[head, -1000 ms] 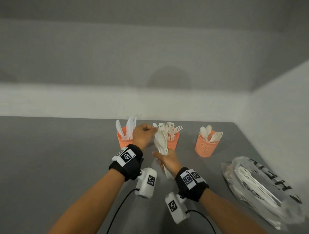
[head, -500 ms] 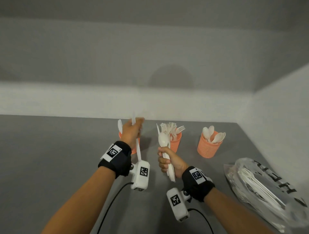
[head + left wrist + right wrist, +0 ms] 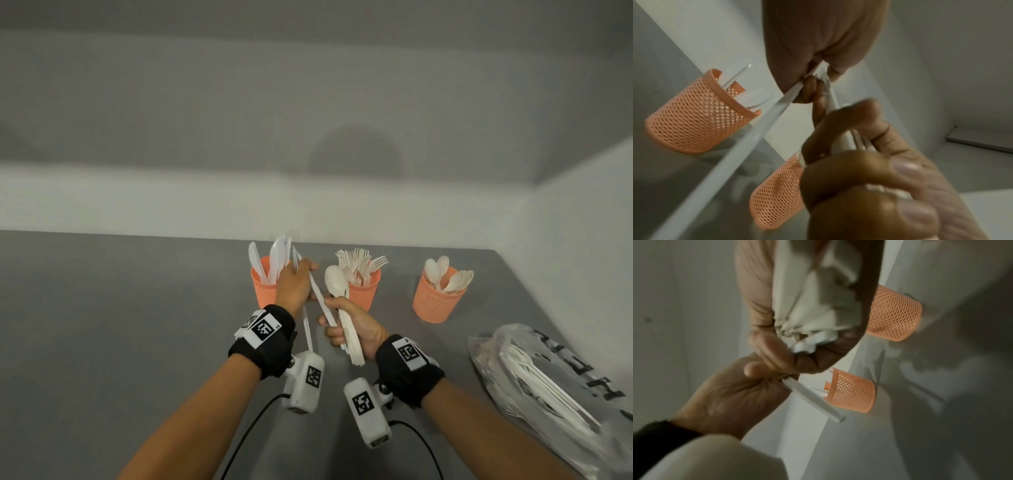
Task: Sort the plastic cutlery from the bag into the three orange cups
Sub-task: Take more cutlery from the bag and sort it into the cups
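Observation:
Three orange mesh cups stand in a row: the left cup holds knives, the middle cup forks, the right cup spoons. My right hand grips a bundle of white cutlery with a spoon on top. My left hand is just in front of the knife cup and pinches two white knives: one knife hangs down past the wrist, and the second knife still reaches into the bundle. The left wrist view shows the long knife handle and the pinch.
A clear plastic bag with more white cutlery lies on the grey table at the right, close to the side wall. A white wall runs behind the cups. Cables trail from both wrist cameras toward me.
The left hand drew a knife from the bundle, carried it left toward the knife cup, then came back right and now pinches a second knife at the bundle. The right hand stayed in place.

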`<action>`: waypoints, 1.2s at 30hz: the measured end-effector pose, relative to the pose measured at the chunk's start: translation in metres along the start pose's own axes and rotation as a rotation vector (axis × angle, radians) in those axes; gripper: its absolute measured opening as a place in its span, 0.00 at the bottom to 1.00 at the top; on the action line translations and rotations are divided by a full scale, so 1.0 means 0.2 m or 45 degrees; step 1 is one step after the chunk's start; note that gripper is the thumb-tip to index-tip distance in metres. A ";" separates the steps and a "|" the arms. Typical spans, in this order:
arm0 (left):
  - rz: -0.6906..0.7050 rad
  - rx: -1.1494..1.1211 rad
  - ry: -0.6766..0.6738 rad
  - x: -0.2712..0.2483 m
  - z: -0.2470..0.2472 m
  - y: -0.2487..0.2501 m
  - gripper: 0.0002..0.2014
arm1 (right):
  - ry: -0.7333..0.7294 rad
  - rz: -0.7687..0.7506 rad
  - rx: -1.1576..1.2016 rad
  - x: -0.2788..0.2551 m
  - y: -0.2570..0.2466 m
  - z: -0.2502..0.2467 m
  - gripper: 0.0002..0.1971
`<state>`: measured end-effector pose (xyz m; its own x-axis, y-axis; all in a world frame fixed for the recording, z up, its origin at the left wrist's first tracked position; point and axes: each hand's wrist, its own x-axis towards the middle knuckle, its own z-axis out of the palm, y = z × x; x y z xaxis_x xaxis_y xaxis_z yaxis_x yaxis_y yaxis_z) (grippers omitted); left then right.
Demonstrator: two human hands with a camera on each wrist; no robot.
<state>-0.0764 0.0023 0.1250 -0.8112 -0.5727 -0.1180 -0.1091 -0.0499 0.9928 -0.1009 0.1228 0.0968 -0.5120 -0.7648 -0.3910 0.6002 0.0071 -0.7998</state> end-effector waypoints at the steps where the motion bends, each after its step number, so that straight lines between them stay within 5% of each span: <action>1: -0.006 -0.016 0.021 0.01 0.00 0.00 0.13 | 0.025 -0.012 -0.018 0.00 0.00 0.01 0.10; 9: 0.011 0.129 -0.059 0.06 -0.01 -0.05 0.13 | 0.102 -0.087 -0.209 0.05 -0.01 0.04 0.10; 13: -0.077 -0.234 0.074 0.11 -0.08 0.01 0.16 | 0.158 -0.119 -0.275 0.08 0.02 0.00 0.06; 16: 0.038 -0.409 0.226 0.19 -0.18 0.10 0.13 | 0.330 -0.148 -0.384 0.11 0.03 -0.04 0.10; 22: 0.456 -0.157 0.436 0.39 -0.31 0.28 0.09 | 0.397 -0.165 -0.414 0.19 -0.04 -0.07 0.11; 33: 0.441 0.142 0.307 0.56 -0.25 -0.06 0.05 | 0.293 -0.138 -0.387 0.22 -0.07 -0.07 0.06; 36: 0.412 0.375 0.273 0.58 -0.25 -0.20 0.12 | 0.263 -0.087 -0.352 0.21 -0.08 -0.07 0.06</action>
<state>-0.1377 -0.1032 0.0719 -0.6974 -0.6776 0.2334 -0.0541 0.3746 0.9256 -0.1403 0.0987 0.0868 -0.6761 -0.6230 -0.3935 0.3857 0.1559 -0.9094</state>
